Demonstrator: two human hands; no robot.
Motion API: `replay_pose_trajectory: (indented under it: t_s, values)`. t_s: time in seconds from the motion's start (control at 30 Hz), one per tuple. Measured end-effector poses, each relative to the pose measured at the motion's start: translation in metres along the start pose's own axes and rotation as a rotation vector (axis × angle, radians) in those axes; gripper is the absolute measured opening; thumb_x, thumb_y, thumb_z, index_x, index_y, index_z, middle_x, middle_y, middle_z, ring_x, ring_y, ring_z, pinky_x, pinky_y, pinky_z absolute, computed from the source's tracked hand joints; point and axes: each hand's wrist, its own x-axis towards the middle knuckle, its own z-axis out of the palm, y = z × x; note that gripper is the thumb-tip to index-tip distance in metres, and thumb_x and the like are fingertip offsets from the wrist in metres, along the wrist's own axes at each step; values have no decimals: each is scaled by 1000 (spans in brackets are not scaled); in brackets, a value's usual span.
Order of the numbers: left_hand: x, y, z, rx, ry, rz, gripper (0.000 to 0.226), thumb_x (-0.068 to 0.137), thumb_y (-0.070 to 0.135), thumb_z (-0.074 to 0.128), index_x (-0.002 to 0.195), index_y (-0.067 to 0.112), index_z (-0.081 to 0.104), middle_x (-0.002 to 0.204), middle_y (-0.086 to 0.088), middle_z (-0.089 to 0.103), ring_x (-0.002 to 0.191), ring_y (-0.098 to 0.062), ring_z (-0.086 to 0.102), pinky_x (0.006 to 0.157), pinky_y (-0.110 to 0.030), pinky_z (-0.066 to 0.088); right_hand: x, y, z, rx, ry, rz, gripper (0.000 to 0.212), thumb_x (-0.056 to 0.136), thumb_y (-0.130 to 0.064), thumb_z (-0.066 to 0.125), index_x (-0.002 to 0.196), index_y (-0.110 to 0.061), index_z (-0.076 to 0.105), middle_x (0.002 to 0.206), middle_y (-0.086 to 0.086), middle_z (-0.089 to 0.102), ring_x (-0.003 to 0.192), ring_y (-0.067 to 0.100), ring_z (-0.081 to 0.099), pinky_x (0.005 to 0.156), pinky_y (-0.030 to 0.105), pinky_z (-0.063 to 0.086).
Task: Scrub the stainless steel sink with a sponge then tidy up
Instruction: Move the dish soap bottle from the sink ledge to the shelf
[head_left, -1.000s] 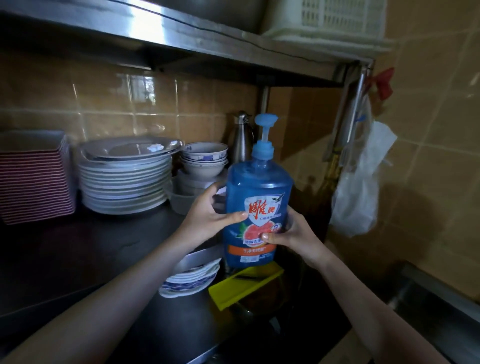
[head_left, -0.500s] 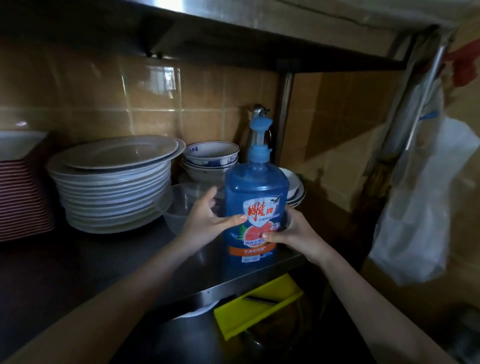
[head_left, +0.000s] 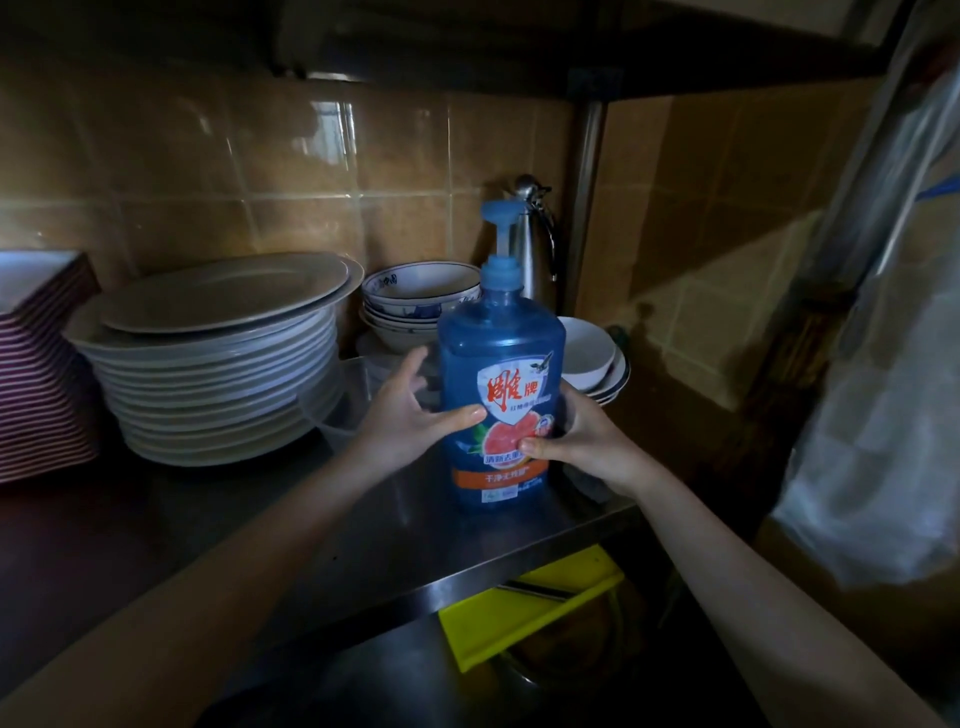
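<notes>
A yellow board (head_left: 530, 608) lies just below the steel shelf (head_left: 415, 540). Your left hand (head_left: 410, 421) and right hand (head_left: 584, 441) clasp the blue dish soap bottle (head_left: 501, 358) from both sides, thumbs on its label. It stands upright on the shelf, with stacked plates (head_left: 223, 364) and bowls (head_left: 421, 296) behind.

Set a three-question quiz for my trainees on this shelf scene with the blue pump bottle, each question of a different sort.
1. True or false: the left hand and the right hand both hold the blue pump bottle.
2. Multiple choice: what stands just behind the bottle, against the tiled wall? A. a metal flask B. a glass jar C. a cooking pot
3. Fill in the gap: seen from the head camera, the stack of white plates lies to the bottle's ____.

Key: 1 true; 2 A; 3 left.
</notes>
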Motion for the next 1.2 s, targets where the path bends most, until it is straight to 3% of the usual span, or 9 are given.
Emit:
replay_pose_trajectory:
  t_s: [0.17,0.33,0.43,0.53,0.63,0.73,0.83,0.97,1.2]
  values:
    - [2,1,-2,2,-8,4,102,61,46,81,144,24,26,139,-11,46,124,-23,49,95,-51,48,6,-4,-1,-64,3,50,68,69,-14,81,126,-28,47,119,-5,65,109,7,63,83,21,55]
    - [-9,8,-2,61,-19,33,109,51,69,69,142,29,24,138,-3,45,124,-23,48,100,-51,43,0,-9,2,-145,62,68,69,71,-15,80,129,-26,44,123,-7,61,112,7,58,90,24,53]
    - [-16,8,-2,87,2,86,93,68,52,73,143,25,25,137,-2,45,125,-22,48,103,-48,42,-11,-13,10,-127,120,40,70,73,-9,78,133,-20,43,123,-4,60,110,5,57,86,18,53]
    - [-27,5,-9,193,38,148,85,77,41,72,145,25,24,144,-7,41,128,-18,42,100,-35,37,-25,-15,15,-161,182,42,74,73,-8,78,136,-21,41,116,-11,58,105,2,54,78,7,47]
    - [-45,5,-19,234,43,179,77,79,36,71,143,24,29,140,-9,44,125,-19,44,98,-32,37,-43,-18,19,-189,259,54,75,75,-8,77,139,-19,40,119,-7,52,111,11,49,90,22,42]
    - [-65,6,-24,281,45,197,63,82,29,69,136,19,39,132,-10,50,120,-20,49,95,-32,40,-65,-21,26,-239,336,32,63,75,-6,76,132,-15,49,114,-3,56,114,16,53,85,17,45]
    - [-89,2,-25,328,37,230,54,83,23,69,131,16,46,128,-11,54,116,-20,51,92,-30,39,-91,-25,38,-260,394,44,57,76,-3,74,128,-9,52,114,5,60,115,19,56,89,21,45]
    - [-118,-1,-23,365,-34,275,45,85,23,65,127,19,49,127,-6,55,116,-15,51,93,-32,42,-130,-33,51,-355,414,40,50,77,-6,74,124,-9,57,113,6,61,108,15,57,80,9,47]
    - [-150,12,-3,362,-96,396,33,86,19,62,119,21,56,120,0,58,101,-6,49,82,-24,36,-198,-50,52,-419,473,95,51,80,-11,72,128,-10,54,116,4,60,109,11,54,94,23,42]
